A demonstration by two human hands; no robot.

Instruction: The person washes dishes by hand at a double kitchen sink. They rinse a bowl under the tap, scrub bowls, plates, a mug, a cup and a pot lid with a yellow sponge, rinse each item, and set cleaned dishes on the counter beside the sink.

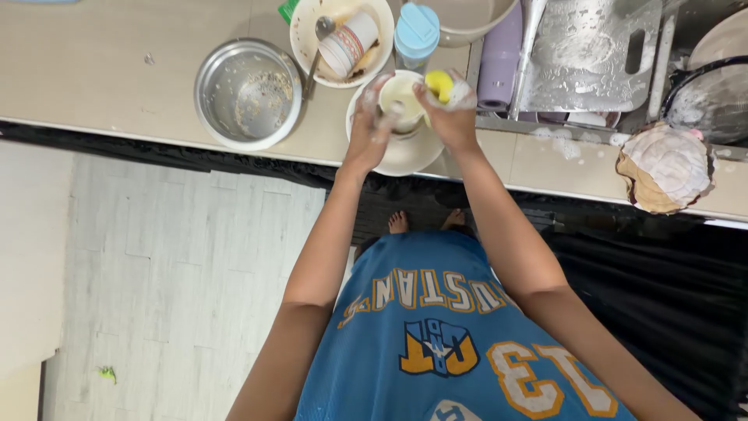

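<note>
My left hand (368, 129), soapy with foam, grips a pale cream cup (402, 92) above a white plate (409, 156) on the counter. My right hand (450, 109) presses a yellow sponge (439, 81) against the cup's rim. Both forearms reach forward from my blue jersey. The lower part of the cup is hidden by my fingers.
A steel bowl (248, 95) with food bits sits left. Behind it, a white bowl (308, 31) holds a striped cup (348, 44) and a spoon (321, 31). A blue-lidded container (417, 31), a sink with a cutting board (588, 54) and a shell-shaped object (666, 168) lie right.
</note>
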